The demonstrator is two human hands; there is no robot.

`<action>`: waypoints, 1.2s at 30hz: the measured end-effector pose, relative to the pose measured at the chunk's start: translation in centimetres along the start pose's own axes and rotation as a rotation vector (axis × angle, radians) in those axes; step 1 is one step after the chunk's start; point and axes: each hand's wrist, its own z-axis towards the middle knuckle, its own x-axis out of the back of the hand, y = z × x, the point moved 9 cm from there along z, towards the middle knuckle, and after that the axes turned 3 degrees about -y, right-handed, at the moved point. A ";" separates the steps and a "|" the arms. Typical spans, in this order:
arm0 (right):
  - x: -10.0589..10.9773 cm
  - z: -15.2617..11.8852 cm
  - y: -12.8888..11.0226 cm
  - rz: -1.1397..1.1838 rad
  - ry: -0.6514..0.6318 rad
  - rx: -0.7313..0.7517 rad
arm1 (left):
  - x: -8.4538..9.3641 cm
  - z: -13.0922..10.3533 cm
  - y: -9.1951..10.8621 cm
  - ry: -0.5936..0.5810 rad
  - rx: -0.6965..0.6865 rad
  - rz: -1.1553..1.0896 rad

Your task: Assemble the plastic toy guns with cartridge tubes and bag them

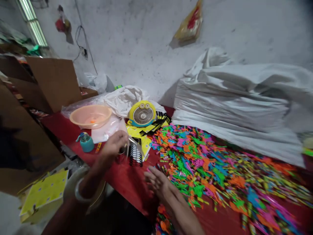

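Observation:
My left hand [116,143] is over the red table [127,181], its fingers bent together beside a clear, curved strip; motion blur hides whether it grips the strip. Just right of it lies a black grid-like plastic piece [136,152] on yellow and white sheets. My right hand [156,181] is palm-up with fingers partly spread, and nothing shows in it. It is near the left edge of a large pile of small colourful plastic pieces [195,163]. A yellow and blue fan [142,114] stands behind the sheets.
A pale orange basin [91,116] and a teal bottle [86,143] are at the left. Cardboard boxes [55,83] stand farther left. Large white sacks [234,104] lean on the wall behind the pile. A yellow box [44,195] is below the table's left edge.

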 end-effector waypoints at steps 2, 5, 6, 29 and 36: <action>-2.4 2.8 0.0 0.156 -0.064 -0.061 | -2.9 -3.2 -1.9 -0.107 0.081 0.012; -2.3 5.1 0.9 0.285 -0.022 -0.129 | -5.4 -7.7 -3.9 -0.116 0.095 0.009; -1.6 5.4 1.4 0.291 0.018 -0.133 | -6.0 -9.0 -4.5 -0.099 0.076 -0.032; -0.3 2.8 0.7 -0.300 0.133 0.169 | -7.5 -11.5 -8.1 -0.108 0.182 0.076; 1.3 2.2 -0.5 -0.299 0.100 0.171 | -6.7 -10.6 -7.5 -0.003 0.180 -0.014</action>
